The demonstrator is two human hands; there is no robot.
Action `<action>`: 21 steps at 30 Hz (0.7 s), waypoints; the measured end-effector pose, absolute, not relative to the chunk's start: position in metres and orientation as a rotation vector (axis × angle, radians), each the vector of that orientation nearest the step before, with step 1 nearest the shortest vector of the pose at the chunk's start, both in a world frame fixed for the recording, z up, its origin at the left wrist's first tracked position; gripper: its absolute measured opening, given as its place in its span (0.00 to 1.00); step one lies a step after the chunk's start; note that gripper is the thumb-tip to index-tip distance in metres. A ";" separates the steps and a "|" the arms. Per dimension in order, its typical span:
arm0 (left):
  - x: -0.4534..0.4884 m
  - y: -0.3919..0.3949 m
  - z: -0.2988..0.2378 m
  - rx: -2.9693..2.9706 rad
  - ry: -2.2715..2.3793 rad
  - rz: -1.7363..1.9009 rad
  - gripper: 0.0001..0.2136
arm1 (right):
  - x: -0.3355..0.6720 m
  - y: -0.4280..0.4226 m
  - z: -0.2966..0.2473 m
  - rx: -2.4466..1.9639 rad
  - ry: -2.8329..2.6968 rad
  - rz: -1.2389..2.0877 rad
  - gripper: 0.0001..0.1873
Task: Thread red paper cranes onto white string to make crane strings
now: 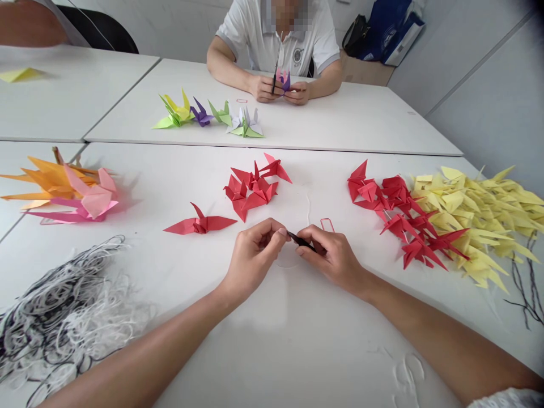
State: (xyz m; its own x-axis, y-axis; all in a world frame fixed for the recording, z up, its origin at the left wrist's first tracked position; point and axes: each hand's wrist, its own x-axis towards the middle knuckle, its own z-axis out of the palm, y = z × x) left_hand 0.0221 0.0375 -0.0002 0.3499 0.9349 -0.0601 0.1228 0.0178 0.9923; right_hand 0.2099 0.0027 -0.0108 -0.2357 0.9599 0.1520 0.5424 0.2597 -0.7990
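Currently I log the left hand (pixel 254 255) and right hand (pixel 332 259) pinching a slim dark tool (pixel 301 241), light and stiff, best held mid-shaft, right of the red paper crane (pixel 199 225).

Folded paper cranes are lying across a smooth white surface (pixel 297 351), which is showing a soft sheen. The red paper cranes (pixel 250 190) and yellow paper cranes (pixel 471 221) are looking matt, with crisp creases. A tangle of white and black string (pixel 63 317) is appearing soft and slightly fibrous. A slim black tool (pixel 301 241) is showing a faint gloss. Farther off, a blue bag (pixel 382 34) is catching the light on its glossy plastic, beside a matt brown cardboard box (pixel 365 73).
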 end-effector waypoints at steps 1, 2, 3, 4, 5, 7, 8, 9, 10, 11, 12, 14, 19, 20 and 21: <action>0.022 0.038 0.000 1.415 1.040 0.851 0.09 | 0.210 0.003 -0.011 -1.362 -1.885 0.817 0.09; 0.022 0.038 0.000 1.416 1.042 0.851 0.10 | 0.210 0.003 -0.011 -1.361 -1.888 0.814 0.09; 0.022 0.038 0.000 1.417 1.043 0.851 0.10 | 0.210 0.003 -0.011 -1.359 -1.891 0.811 0.08; 0.022 0.038 0.000 1.418 1.044 0.851 0.10 | 0.210 0.003 -0.011 -1.355 -1.890 0.811 0.08; 0.022 0.038 0.000 1.418 1.044 0.852 0.10 | 0.210 0.003 -0.011 -1.349 -1.890 0.813 0.08; 0.023 0.038 0.000 1.414 1.041 0.854 0.10 | 0.210 0.002 -0.011 -1.338 -1.887 0.824 0.08; 0.023 0.038 0.001 1.412 1.039 0.854 0.10 | 0.210 0.002 -0.011 -1.335 -1.886 0.829 0.07; 0.023 0.038 0.001 1.411 1.037 0.854 0.10 | 0.210 0.002 -0.010 -1.335 -1.884 0.833 0.07; 0.022 0.037 0.001 1.411 1.035 0.854 0.10 | 0.210 0.002 -0.010 -1.338 -1.884 0.836 0.07; 0.022 0.037 0.001 1.411 1.034 0.854 0.10 | 0.210 0.002 -0.010 -1.342 -1.883 0.839 0.07; 0.022 0.037 0.001 1.412 1.032 0.855 0.10 | 0.210 0.002 -0.010 -1.346 -1.882 0.844 0.08; 0.022 0.037 0.001 1.418 1.030 0.858 0.10 | 0.210 0.002 -0.009 -1.352 -1.881 0.855 0.08; 0.022 0.038 0.000 1.434 1.031 0.851 0.09 | 0.210 0.003 -0.009 -1.344 -1.878 0.849 0.07; 0.022 0.038 0.000 1.436 1.034 0.848 0.09 | 0.210 0.003 -0.009 -1.340 -1.878 0.844 0.07; 0.022 0.038 0.000 1.438 1.036 0.846 0.09 | 0.210 0.003 -0.010 -1.336 -1.878 0.838 0.07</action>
